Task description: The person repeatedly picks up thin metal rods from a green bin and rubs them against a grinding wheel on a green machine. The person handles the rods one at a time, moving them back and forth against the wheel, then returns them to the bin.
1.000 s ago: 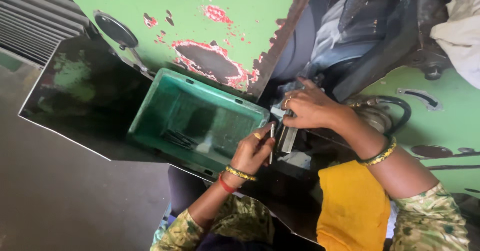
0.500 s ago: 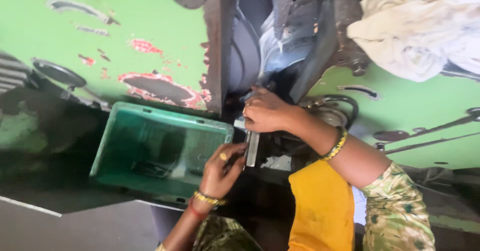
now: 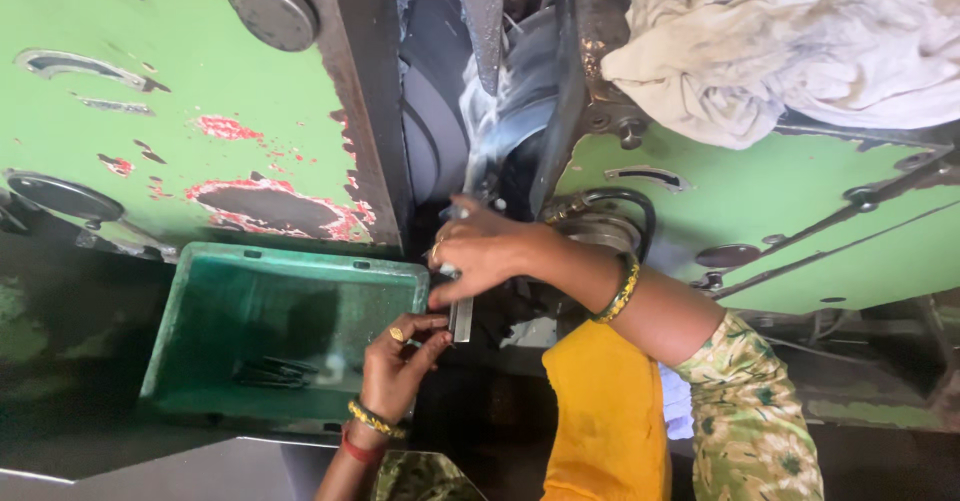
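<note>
R hand point(image 3: 480, 256) sits at the dark gap in the chipped green-painted metal machine point(image 3: 180, 111), fingers wrapped around the top of a flat grey metal strip point(image 3: 461, 318) that hangs down from the grip. L hand point(image 3: 400, 361) is just below, thumb and forefinger pinched together at the strip's lower end, by the rim of the green rectangular plastic bin point(image 3: 290, 266). Bin holds a few thin dark metal pieces point(image 3: 275, 371) at the bottom and otherwise mostly bare floor, so by the look of it only a small batch is done, w/ this strip not yet dropped in. A crumpled white cloth point(image 3: 780, 41) lies on top of the machine, upper right. Vs. half a sec ago: both hands keep the same hold on the strip; the view has mostly shifted, w/ bin and hands sitting a bit further right in frame.
</note>
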